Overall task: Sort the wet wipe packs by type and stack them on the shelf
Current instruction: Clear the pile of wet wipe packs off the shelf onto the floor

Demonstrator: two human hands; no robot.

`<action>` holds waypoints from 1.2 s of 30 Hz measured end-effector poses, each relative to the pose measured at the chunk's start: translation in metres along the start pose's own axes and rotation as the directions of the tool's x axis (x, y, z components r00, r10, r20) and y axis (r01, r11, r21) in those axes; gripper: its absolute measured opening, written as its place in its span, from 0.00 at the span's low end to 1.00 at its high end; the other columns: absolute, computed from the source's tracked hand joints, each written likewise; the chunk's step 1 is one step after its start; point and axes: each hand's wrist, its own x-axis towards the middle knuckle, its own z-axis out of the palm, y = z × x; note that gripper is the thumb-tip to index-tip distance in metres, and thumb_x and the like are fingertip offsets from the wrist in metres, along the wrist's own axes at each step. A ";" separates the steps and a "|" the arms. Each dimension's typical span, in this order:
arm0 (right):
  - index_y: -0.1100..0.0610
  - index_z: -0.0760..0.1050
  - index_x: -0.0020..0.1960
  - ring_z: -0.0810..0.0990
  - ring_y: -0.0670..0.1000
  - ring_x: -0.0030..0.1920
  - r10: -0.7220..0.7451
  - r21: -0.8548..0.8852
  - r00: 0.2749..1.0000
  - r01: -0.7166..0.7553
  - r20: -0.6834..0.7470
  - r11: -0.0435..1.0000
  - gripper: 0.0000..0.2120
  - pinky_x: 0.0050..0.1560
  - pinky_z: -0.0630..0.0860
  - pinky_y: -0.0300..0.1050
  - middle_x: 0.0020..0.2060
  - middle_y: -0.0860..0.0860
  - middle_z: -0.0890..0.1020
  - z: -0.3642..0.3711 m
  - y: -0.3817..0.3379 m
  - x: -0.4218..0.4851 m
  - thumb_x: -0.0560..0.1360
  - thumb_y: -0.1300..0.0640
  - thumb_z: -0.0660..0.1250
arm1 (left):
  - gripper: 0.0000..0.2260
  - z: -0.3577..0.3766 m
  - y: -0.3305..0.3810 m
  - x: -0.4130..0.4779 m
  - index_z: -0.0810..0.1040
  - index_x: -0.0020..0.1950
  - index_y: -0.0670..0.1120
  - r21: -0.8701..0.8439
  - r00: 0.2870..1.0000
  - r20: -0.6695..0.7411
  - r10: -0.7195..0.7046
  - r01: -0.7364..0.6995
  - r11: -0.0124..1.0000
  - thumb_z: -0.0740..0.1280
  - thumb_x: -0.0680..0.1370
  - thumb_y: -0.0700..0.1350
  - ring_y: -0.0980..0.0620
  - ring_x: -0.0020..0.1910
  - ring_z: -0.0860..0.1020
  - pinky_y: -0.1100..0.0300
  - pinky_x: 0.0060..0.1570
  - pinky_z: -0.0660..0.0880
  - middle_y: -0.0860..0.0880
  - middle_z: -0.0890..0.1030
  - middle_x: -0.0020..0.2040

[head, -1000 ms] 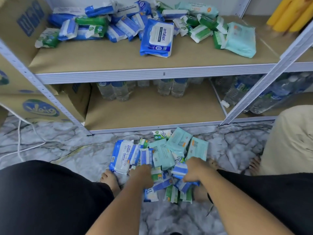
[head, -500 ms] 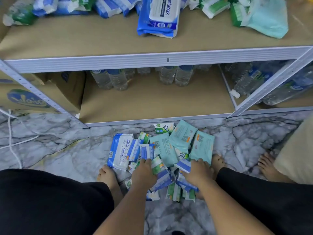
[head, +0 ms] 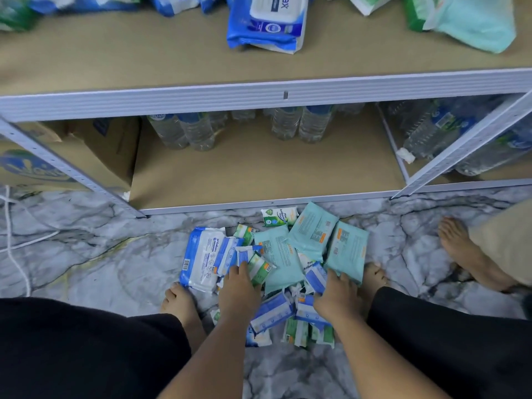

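Plainly the sorting step is in hand, and stacking has not begun. The pile [head: 273,311] of wipe packs lies on the floor [head: 86,254] just in front of the shelf [head: 144,61], between the person's bare feet, with the types mixed: teal, blue and green packs overlap at all angles. More packs [head: 267,24] lie jumbled on the upper board, also unsorted, and bottles [head: 288,125] stand at the back of the lower board.

Both hands are down in the pile. The left hand [head: 240,290] rests near the middle, its fingers lying over a small green pack [head: 260,269] and a small blue one beside it. The right hand [head: 335,298] sits at the near edge of the rightmost teal pack [head: 347,251], fingertips touching it and a small blue pack next to it. Only the backs of the hands show, with thumbs and palms hidden, so I cannot tell whether either hand grips a pack or merely presses on it.

The next move, I judge, calls for picking one type and drawing it clear. The three teal packs lie together on top and look easiest to gather. They are soft and slippery, so they want a firm pinch and squared edges before lifting. The upper board also needs a cleared patch to take a tidy stack.
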 end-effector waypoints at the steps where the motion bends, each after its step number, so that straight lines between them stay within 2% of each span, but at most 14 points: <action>1: 0.49 0.62 0.74 0.69 0.59 0.67 -0.004 -0.002 1.000 0.004 -0.012 1.000 0.31 0.60 0.74 0.56 0.67 0.52 0.70 -0.004 0.000 -0.002 0.74 0.43 0.65 | 0.28 -0.003 0.002 -0.001 0.61 0.75 0.48 0.006 1.000 -0.004 -0.003 0.003 1.000 0.67 0.78 0.54 0.45 0.65 0.71 0.47 0.58 0.76 0.48 0.69 0.68; 4: 0.51 0.64 0.72 0.71 0.58 0.64 -0.035 0.003 0.999 0.035 -0.042 0.999 0.27 0.57 0.75 0.53 0.65 0.53 0.70 -0.023 -0.005 -0.010 0.76 0.43 0.64 | 0.27 -0.020 0.011 -0.007 0.63 0.75 0.48 -0.006 0.999 -0.037 0.013 -0.013 1.000 0.67 0.78 0.52 0.45 0.64 0.72 0.46 0.57 0.77 0.47 0.71 0.66; 8: 0.50 0.66 0.73 0.70 0.57 0.64 -0.095 0.132 0.987 0.112 -0.129 0.985 0.27 0.57 0.75 0.53 0.64 0.52 0.70 -0.064 -0.026 -0.025 0.76 0.44 0.65 | 0.24 -0.055 0.031 -0.018 0.65 0.75 0.48 0.007 0.988 -0.113 0.101 -0.101 0.995 0.64 0.80 0.53 0.46 0.66 0.71 0.47 0.57 0.76 0.47 0.71 0.68; 11: 0.51 0.69 0.72 0.72 0.58 0.65 -0.155 0.188 0.960 0.201 -0.233 0.961 0.26 0.59 0.75 0.52 0.66 0.53 0.72 -0.108 -0.048 -0.038 0.75 0.47 0.66 | 0.17 -0.092 0.053 -0.027 0.73 0.67 0.47 0.030 0.955 -0.210 0.210 -0.208 0.978 0.62 0.80 0.51 0.45 0.61 0.75 0.50 0.52 0.77 0.47 0.76 0.62; 13: 0.51 0.71 0.72 0.73 0.58 0.66 -0.203 0.196 0.929 0.272 -0.310 0.942 0.26 0.61 0.75 0.52 0.66 0.53 0.73 -0.141 -0.060 -0.050 0.75 0.49 0.66 | 0.14 -0.122 0.067 -0.034 0.76 0.61 0.46 0.061 0.913 -0.285 0.291 -0.286 0.956 0.61 0.79 0.50 0.44 0.57 0.77 0.51 0.48 0.77 0.46 0.79 0.57; 17: 0.51 0.74 0.68 0.75 0.59 0.61 -0.303 0.175 0.834 0.420 -0.461 0.890 0.23 0.57 0.76 0.51 0.61 0.53 0.75 -0.205 -0.079 -0.079 0.74 0.53 0.65 | 0.14 -0.189 0.094 -0.047 0.77 0.61 0.47 0.144 0.816 -0.413 0.405 -0.380 0.914 0.61 0.80 0.50 0.45 0.55 0.77 0.53 0.46 0.76 0.48 0.79 0.56; 20: 0.49 0.74 0.68 0.75 0.56 0.59 -0.348 0.142 0.750 0.502 -0.563 0.853 0.22 0.56 0.75 0.49 0.60 0.49 0.73 -0.251 -0.089 -0.097 0.73 0.51 0.65 | 0.08 -0.240 0.108 -0.050 0.74 0.50 0.46 0.241 0.716 -0.493 0.495 -0.434 0.868 0.61 0.78 0.50 0.44 0.51 0.77 0.55 0.39 0.71 0.48 0.77 0.48; 21: 0.49 0.73 0.68 0.75 0.55 0.60 -0.365 0.122 0.720 0.527 -0.590 0.841 0.22 0.57 0.76 0.50 0.60 0.49 0.74 -0.266 -0.092 -0.101 0.74 0.51 0.65 | 0.08 -0.257 0.112 -0.050 0.74 0.49 0.46 0.263 0.680 -0.517 0.520 -0.452 0.852 0.61 0.78 0.50 0.44 0.51 0.76 0.55 0.39 0.71 0.48 0.77 0.47; 24: 0.50 0.73 0.69 0.74 0.55 0.63 -0.416 0.072 0.642 0.592 -0.644 0.803 0.22 0.59 0.76 0.52 0.63 0.48 0.74 -0.307 -0.099 -0.109 0.75 0.52 0.65 | 0.12 -0.301 0.123 -0.047 0.78 0.58 0.48 0.269 0.586 -0.593 0.552 -0.502 0.822 0.63 0.78 0.50 0.45 0.53 0.77 0.52 0.44 0.77 0.49 0.80 0.53; 27: 0.50 0.72 0.70 0.74 0.54 0.63 -0.455 0.016 0.597 0.617 -0.661 0.787 0.22 0.60 0.76 0.52 0.64 0.48 0.74 -0.336 -0.107 -0.106 0.76 0.53 0.64 | 0.13 -0.332 0.132 -0.035 0.77 0.62 0.49 0.267 0.538 -0.630 0.560 -0.527 0.807 0.63 0.79 0.50 0.45 0.51 0.78 0.53 0.42 0.75 0.50 0.79 0.56; 32: 0.50 0.71 0.72 0.73 0.54 0.64 -0.456 0.014 0.612 0.607 -0.646 0.795 0.23 0.61 0.75 0.53 0.65 0.49 0.73 -0.366 -0.127 -0.068 0.77 0.53 0.65 | 0.13 -0.355 0.140 0.005 0.79 0.61 0.48 0.253 0.489 -0.692 0.531 -0.525 0.813 0.65 0.78 0.48 0.45 0.49 0.78 0.57 0.39 0.69 0.50 0.80 0.55; 36: 0.52 0.70 0.73 0.70 0.56 0.67 -0.362 0.044 0.653 0.518 -0.665 0.854 0.25 0.64 0.72 0.52 0.68 0.51 0.72 -0.392 -0.144 -0.026 0.76 0.52 0.65 | 0.13 -0.367 0.151 0.044 0.79 0.60 0.45 0.259 0.459 -0.715 0.527 -0.526 0.810 0.65 0.77 0.46 0.43 0.53 0.77 0.51 0.46 0.76 0.47 0.80 0.55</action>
